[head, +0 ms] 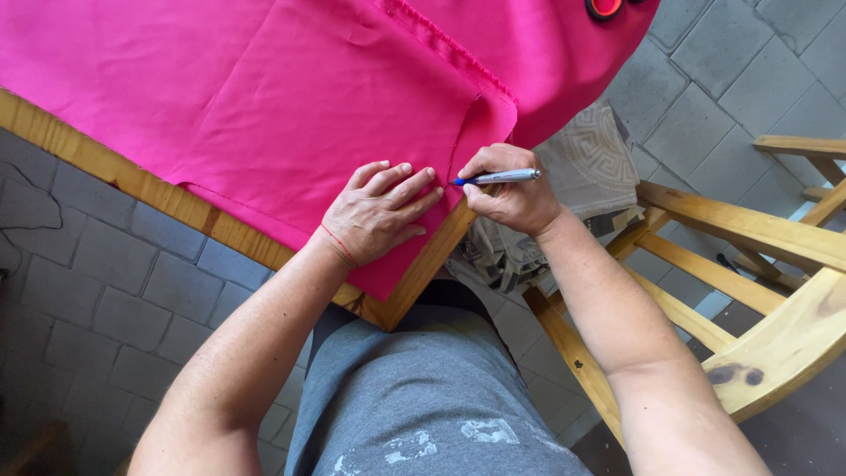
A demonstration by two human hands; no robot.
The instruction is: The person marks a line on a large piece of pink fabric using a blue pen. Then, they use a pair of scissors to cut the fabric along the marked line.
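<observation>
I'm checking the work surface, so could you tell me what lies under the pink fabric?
A wooden table shows at its edge and corner beneath the pink fabric; the tabletop itself is covered.

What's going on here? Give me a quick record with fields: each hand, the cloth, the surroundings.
left hand: left hand lies flat on the pink fabric, fingers spread
right hand: right hand grips a blue-tipped pen, tip at the fabric's edge
fabric: spread over a wooden table, near its corner
nearby: wooden chair, folded patterned cloth
</observation>
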